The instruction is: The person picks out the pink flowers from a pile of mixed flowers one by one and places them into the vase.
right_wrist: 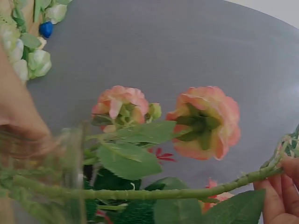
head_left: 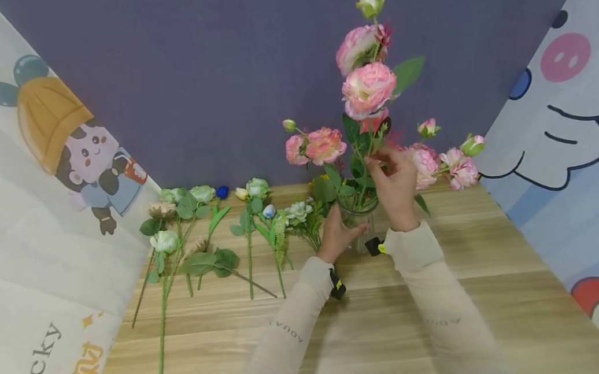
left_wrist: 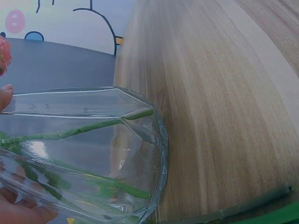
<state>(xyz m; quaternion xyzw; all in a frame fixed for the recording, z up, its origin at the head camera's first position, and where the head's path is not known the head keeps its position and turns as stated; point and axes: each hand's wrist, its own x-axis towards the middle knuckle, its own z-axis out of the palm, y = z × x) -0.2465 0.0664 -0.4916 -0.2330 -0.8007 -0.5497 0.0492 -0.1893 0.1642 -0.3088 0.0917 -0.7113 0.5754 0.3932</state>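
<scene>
A clear glass vase (head_left: 360,213) stands on the table with several flower stems inside it. My left hand (head_left: 338,235) grips it from the left, the thumb on the near side; the fingers (left_wrist: 21,210) show through and below the glass in the left wrist view. My right hand (head_left: 397,183), just above the rim, pinches the green stem (right_wrist: 140,192) of a tall pink flower (head_left: 369,91). This stem's lower end is inside the vase. Coral-pink flowers (head_left: 325,146) lean left out of the vase, among green leaves (right_wrist: 128,161).
Pink flowers (head_left: 462,171) spread to the right behind my right hand. Left of the vase lie white-green flowers (head_left: 165,241), a blue bud (head_left: 222,192), a small white bunch (head_left: 298,212) and a leafy stem (head_left: 200,263). A dark panel (head_left: 193,90) rises behind the wooden table (head_left: 388,331).
</scene>
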